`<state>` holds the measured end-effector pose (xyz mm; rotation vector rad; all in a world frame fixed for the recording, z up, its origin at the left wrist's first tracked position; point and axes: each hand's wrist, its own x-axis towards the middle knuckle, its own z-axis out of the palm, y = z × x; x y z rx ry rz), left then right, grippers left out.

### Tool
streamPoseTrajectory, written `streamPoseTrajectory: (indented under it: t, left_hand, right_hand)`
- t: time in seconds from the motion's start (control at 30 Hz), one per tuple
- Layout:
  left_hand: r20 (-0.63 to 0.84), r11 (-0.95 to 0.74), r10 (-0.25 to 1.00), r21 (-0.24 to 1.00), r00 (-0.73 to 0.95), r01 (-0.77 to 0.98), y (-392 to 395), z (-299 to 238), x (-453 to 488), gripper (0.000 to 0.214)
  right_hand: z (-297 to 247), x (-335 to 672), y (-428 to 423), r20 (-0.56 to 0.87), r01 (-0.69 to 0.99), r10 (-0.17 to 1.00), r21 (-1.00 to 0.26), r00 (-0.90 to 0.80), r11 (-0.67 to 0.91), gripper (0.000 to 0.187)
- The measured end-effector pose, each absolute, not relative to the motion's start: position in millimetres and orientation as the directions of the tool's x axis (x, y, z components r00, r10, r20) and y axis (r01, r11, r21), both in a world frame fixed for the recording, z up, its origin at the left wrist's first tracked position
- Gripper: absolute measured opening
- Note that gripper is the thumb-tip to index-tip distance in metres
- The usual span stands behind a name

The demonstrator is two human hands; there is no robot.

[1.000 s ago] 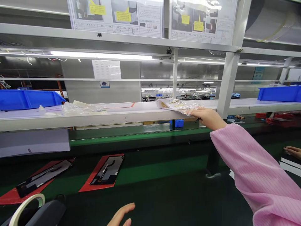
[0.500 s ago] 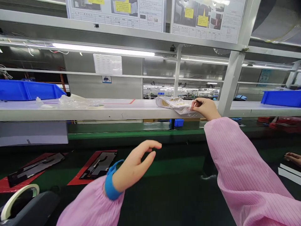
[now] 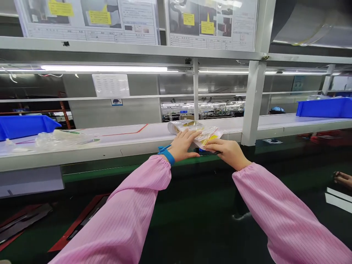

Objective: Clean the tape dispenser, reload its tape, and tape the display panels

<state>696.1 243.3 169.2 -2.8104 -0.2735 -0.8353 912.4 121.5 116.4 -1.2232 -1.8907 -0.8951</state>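
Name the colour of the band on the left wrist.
The wristband is blue; it shows best in the head view.

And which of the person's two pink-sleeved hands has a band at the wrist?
The left hand, over the yellow-marked clear plastic bag: a bright blue band circles its wrist. The right hand, pinching the bag's edge, shows none.

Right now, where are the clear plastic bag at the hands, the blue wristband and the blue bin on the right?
Clear plastic bag (image 3: 206, 134): head view, on the crinkled film near its middle.
Blue wristband (image 3: 169, 157): head view, on the strap.
Blue bin (image 3: 324, 108): head view, on its outer wall.
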Motion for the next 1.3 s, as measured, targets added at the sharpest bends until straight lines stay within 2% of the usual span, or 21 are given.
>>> streamPoseTrajectory:
  t: [0.1, 0.27, 0.33, 0.53, 0.63, 0.7, 0.8, 0.9, 1.0, 1.2, 1.3]
  left_hand:
    - [0.57, -0.965, 0.133, -0.113, 0.811, 0.237, 248.9, 167.9, 700.5, 0.089]
    - [0.598, -0.969, 0.143, -0.077, 0.789, 0.233, 249.6, 171.4, 701.5, 0.091]
    - [0.605, -0.967, 0.159, -0.062, 0.78, 0.246, 249.5, 174.2, 701.6, 0.092]
    - [0.58, -0.937, 0.248, -0.06, 0.776, 0.345, 243.6, 178.5, 705.5, 0.086]
    - [0.574, -0.906, 0.301, -0.078, 0.762, 0.416, 238.5, 179.7, 714.4, 0.076]
    - [0.579, -0.874, 0.351, -0.079, 0.736, 0.479, 236.8, 181.7, 724.5, 0.064]
    - [0.56, -0.82, 0.446, -0.058, 0.699, 0.57, 238.7, 188.4, 742.2, 0.041]
    - [0.494, -0.795, 0.514, -0.034, 0.701, 0.606, 244.8, 200.3, 756.7, 0.039]
    - [0.436, -0.79, 0.543, -0.027, 0.718, 0.613, 253.4, 214.7, 766.0, 0.044]
    - [0.361, -0.758, 0.602, -0.021, 0.712, 0.652, 270.4, 234.1, 782.3, 0.044]
    - [0.355, -0.766, 0.596, -0.019, 0.721, 0.643, 275.8, 235.5, 784.8, 0.043]
  right_hand:
    - [119.2, 912.6, 123.3, 0.861, 0.952, 0.466, 0.065, -0.204, 0.298, 0.022]
    - [143.2, 909.5, 125.3, 0.841, 0.987, 0.541, -0.075, -0.015, 0.144, 0.017]
    - [151.9, 908.8, 125.0, 0.837, 0.99, 0.546, -0.059, -0.02, 0.126, 0.018]
    - [162.0, 906.3, 123.6, 0.84, 0.986, 0.517, 0.148, -0.165, 0.073, 0.013]
    - [158.3, 901.1, 124.6, 0.838, 0.977, 0.512, 0.213, -0.19, 0.012, 0.017]
    - [155.9, 897.6, 126.5, 0.854, 0.977, 0.492, 0.21, -0.167, -0.032, 0.023]
    - [159.0, 896.9, 129.9, 0.884, 0.99, 0.462, 0.122, -0.075, -0.071, 0.027]
    - [171.2, 905.3, 130.6, 0.89, 0.995, 0.456, 0.043, 0.004, -0.092, 0.02]
    - [181.9, 921.0, 126.0, 0.915, 0.996, 0.399, -0.019, 0.054, -0.092, 0.018]
    - [176.6, 952.5, 110.1, 0.979, 0.986, 0.141, -0.157, 0.147, 0.06, 0.017]
    - [172.0, 959.3, 107.8, 0.976, 0.978, 0.159, -0.17, 0.15, 0.121, 0.011]
